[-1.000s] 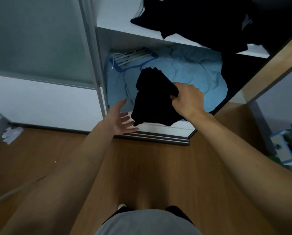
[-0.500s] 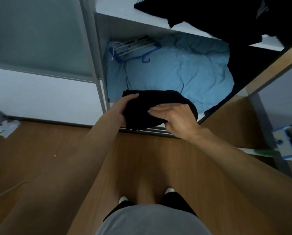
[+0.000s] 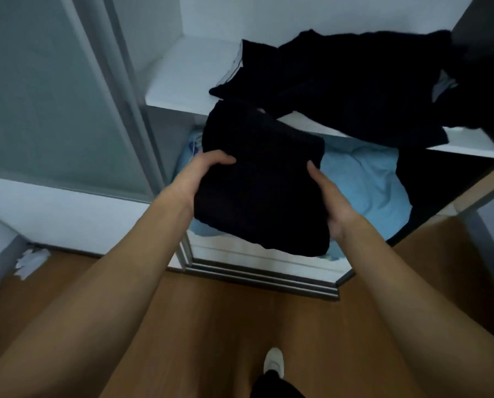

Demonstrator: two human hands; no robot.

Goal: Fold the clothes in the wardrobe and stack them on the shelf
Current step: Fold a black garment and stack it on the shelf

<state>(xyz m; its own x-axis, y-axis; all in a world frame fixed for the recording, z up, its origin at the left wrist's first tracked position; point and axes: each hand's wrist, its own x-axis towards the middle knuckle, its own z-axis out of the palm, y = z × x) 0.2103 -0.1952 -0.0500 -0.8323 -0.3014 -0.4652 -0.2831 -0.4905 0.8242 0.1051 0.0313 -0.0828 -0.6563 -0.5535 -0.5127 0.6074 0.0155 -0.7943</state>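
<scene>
A person's left hand [image 3: 202,173] and right hand [image 3: 330,196] grip a folded black garment [image 3: 260,185] by its sides, thumbs on top, just in front of the white shelf [image 3: 188,79], where loose black clothes [image 3: 340,87] lie heaped.

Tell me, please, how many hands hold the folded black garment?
2: the left hand grips the folded black garment at its left edge, the right hand at its right edge.

From the folded black garment [image 3: 260,191], I see bare shelf [image 3: 188,79] at 11 o'clock, free to enter. Loose black clothes [image 3: 354,87] crowd 1 o'clock, and the door frame [image 3: 125,116] walls off 10 o'clock.
</scene>
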